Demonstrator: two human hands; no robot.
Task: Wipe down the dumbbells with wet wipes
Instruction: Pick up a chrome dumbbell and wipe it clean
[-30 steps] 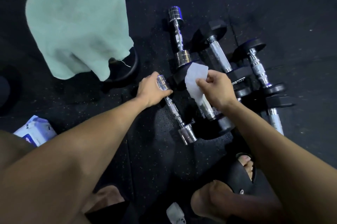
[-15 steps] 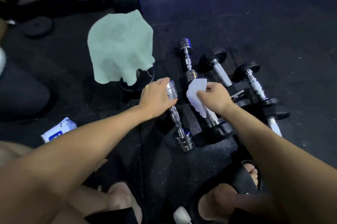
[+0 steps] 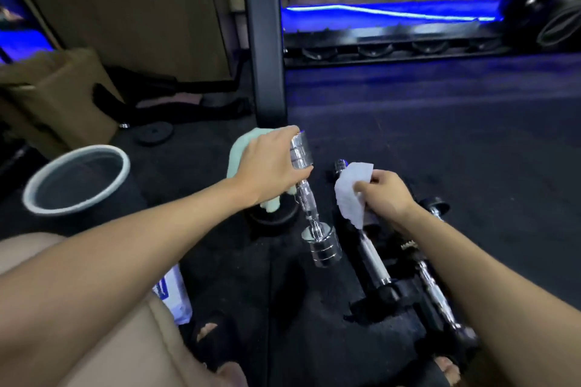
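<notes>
My left hand (image 3: pixel 270 163) grips the upper head of a small chrome dumbbell (image 3: pixel 309 207) and holds it tilted off the floor, its lower head hanging toward me. To its right, my right hand (image 3: pixel 385 198) pinches a crumpled white wet wipe (image 3: pixel 350 191), a short gap away from the lifted dumbbell. Below and right of that hand lie several more dumbbells (image 3: pixel 377 270) with chrome handles and black heads on the dark rubber floor. Another chrome dumbbell end (image 3: pixel 341 164) peeks out behind the wipe.
A pale green cloth (image 3: pixel 242 153) lies draped over a black weight plate (image 3: pixel 270 216) behind my left hand. A round bin (image 3: pixel 78 179) with a white rim stands at left. A wipes packet (image 3: pixel 173 295) lies by my knee. A black upright post (image 3: pixel 267 40) rises ahead.
My left hand has lifted the small chrome dumbbell off the floor by its far head. My head has tipped up, bringing the bin, the post and the lit rack into view.
</notes>
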